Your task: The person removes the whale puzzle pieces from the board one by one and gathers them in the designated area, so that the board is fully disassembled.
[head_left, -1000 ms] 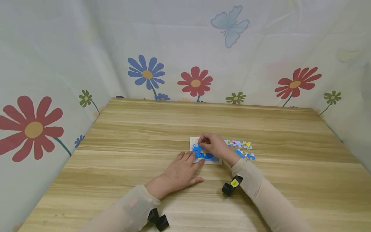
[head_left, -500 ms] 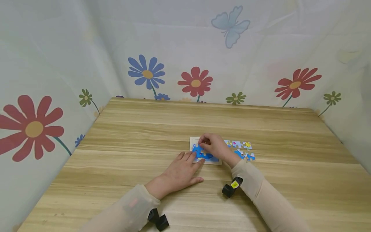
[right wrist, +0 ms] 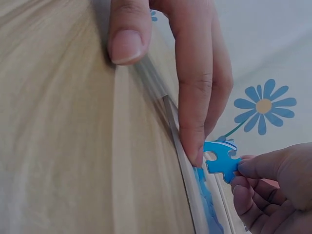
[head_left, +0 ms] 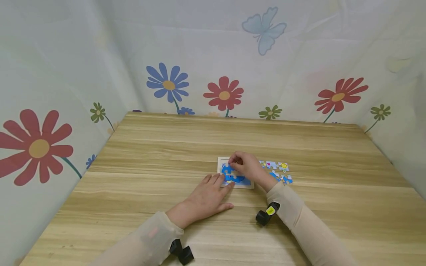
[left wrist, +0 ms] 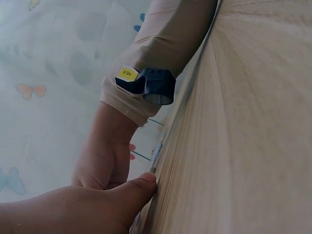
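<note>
My right hand [head_left: 247, 166] is over a small puzzle tray with a pale frame [head_left: 219, 163]. Between thumb and index finger it pinches a blue jigsaw piece [right wrist: 224, 162] with a white stripe, tilted up above the tray in the right wrist view. My left hand [head_left: 206, 195] lies flat with fingers extended, its fingertips on the tray's near left part. Blue picture pieces [head_left: 237, 179] fill part of the tray's lower area. The right hand hides the tray's upper right.
Several loose jigsaw pieces [head_left: 271, 165] lie just right of the tray, partly behind the right wrist. All this is on a wooden table [head_left: 166, 147]. A flower-printed cloth [head_left: 199, 44] hangs behind and at both sides.
The right hand, with the blue jigsaw piece, has shifted very slightly up and right, and more of a gap shows below the piece. The left hand stays in place.
</note>
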Demonstrator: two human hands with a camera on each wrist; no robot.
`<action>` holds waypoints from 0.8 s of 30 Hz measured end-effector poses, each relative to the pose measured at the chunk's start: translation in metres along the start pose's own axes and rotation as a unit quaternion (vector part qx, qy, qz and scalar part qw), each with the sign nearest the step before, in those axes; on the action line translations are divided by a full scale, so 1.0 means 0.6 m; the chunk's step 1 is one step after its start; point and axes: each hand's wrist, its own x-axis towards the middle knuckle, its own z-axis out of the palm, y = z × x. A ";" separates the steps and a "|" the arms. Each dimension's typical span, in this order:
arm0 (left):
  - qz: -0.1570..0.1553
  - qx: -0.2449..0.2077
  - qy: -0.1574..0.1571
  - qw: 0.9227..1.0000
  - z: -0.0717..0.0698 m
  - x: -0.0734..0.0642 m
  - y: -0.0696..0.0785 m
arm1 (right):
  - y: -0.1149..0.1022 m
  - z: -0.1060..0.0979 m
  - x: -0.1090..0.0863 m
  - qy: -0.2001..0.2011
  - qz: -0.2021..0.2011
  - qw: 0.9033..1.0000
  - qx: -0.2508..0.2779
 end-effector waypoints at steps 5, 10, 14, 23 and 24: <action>-0.001 -0.009 -0.009 1.000 -0.001 0.000 0.000 | -0.003 -0.012 -0.001 -0.007 0.010 1.000 0.008; -0.003 -0.016 -0.014 1.000 -0.001 0.000 -0.001 | -0.004 -0.030 -0.004 -0.014 0.018 1.000 0.013; -0.005 -0.017 -0.015 1.000 -0.001 0.001 -0.001 | -0.001 -0.045 -0.009 -0.012 0.014 1.000 0.013; -0.006 -0.027 -0.020 0.999 -0.001 0.002 -0.002 | 0.010 -0.076 -0.022 -0.007 0.004 1.000 0.000; -0.006 -0.027 -0.020 0.999 -0.001 0.002 -0.002 | 0.013 -0.079 -0.024 -0.007 -0.001 1.000 0.000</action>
